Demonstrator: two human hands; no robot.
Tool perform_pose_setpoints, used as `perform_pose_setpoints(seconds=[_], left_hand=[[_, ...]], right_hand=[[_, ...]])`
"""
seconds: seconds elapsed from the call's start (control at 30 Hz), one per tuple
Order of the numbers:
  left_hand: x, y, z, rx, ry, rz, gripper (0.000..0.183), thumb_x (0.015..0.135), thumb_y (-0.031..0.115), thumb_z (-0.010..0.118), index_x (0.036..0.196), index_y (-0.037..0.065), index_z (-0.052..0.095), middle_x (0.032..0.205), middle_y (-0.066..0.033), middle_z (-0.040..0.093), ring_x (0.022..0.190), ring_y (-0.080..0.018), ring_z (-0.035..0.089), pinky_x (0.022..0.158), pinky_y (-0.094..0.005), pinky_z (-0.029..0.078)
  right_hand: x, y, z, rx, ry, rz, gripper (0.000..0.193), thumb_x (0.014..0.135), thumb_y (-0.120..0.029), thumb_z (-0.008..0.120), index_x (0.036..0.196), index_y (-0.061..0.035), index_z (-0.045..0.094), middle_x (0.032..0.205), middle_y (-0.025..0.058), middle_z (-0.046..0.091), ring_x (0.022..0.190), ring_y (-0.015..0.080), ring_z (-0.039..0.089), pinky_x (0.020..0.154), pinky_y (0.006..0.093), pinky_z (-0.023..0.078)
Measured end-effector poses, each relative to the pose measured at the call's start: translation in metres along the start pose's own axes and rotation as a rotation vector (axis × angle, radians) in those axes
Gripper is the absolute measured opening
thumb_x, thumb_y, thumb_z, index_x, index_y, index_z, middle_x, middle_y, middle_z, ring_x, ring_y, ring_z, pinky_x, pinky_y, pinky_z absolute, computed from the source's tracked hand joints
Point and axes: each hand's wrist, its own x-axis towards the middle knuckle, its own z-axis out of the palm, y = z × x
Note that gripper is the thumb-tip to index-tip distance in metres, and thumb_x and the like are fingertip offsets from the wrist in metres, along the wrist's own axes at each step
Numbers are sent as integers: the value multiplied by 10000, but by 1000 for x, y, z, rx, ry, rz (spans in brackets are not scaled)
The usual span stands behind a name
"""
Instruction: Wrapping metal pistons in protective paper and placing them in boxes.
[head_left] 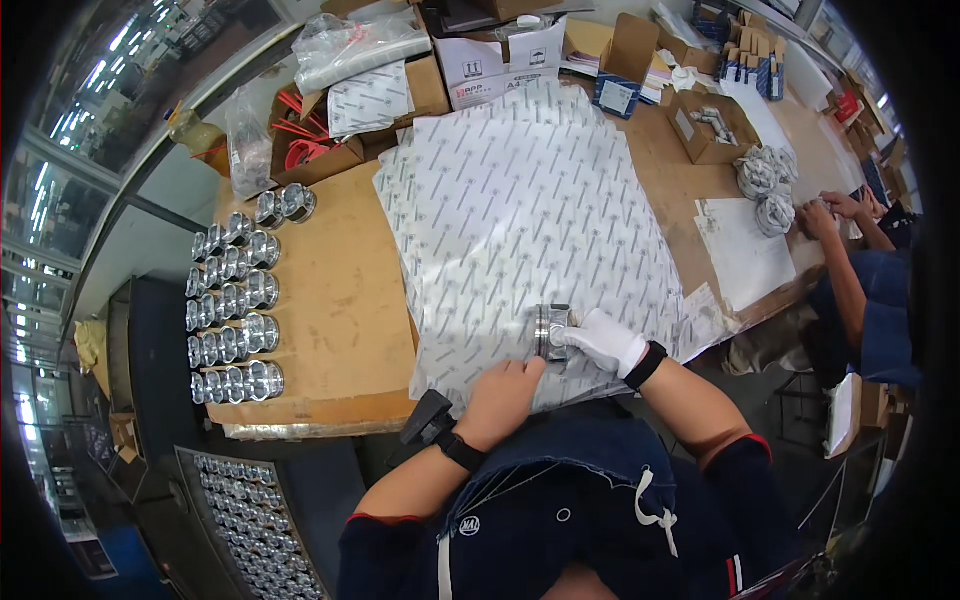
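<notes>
A silvery metal piston [551,322] with grooves round one end is over the near part of a stack of printed white paper sheets [520,210]. My right hand [603,342], in a white glove, grips it from the right with the fingers closed. At its near left edge are the curled fingers of my bare left hand [503,398], closed with the fingertips against the metal. What lies under those fingertips is partly hidden. Both wrists wear black bands.
Rows of pistons [235,335] stand at the table's left. Below is a rack of more pistons [250,520]. Cardboard boxes [430,85] line the back. Paper-wrapped pieces [768,190] sit at right, beside a small open carton [700,140] and a co-worker's hands [825,213].
</notes>
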Motion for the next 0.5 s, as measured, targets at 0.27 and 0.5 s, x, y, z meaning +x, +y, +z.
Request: perform_pose_setpoints(seconds=[0.27,0.5], left_hand=[[51,8,-41,265,165,116,82,717,60,545,796,82,537,725,-78,526,792,-260,574,619,-372,459],[103,-45,20,-243,309,49,307,811,180,642,1039,21,511,879,-122,556,804,-280,571,683,-374,477]], right_hand=[[10,-25,-11,-265,34,18,308,909,-292,536,1027,-25,637,644,-6,579,508,112,532,456,270,435],[26,-23,-40,-551,-136,-373,407,887,-424,553,933,-29,644,669,55,593,591,128,529,538,298,429]])
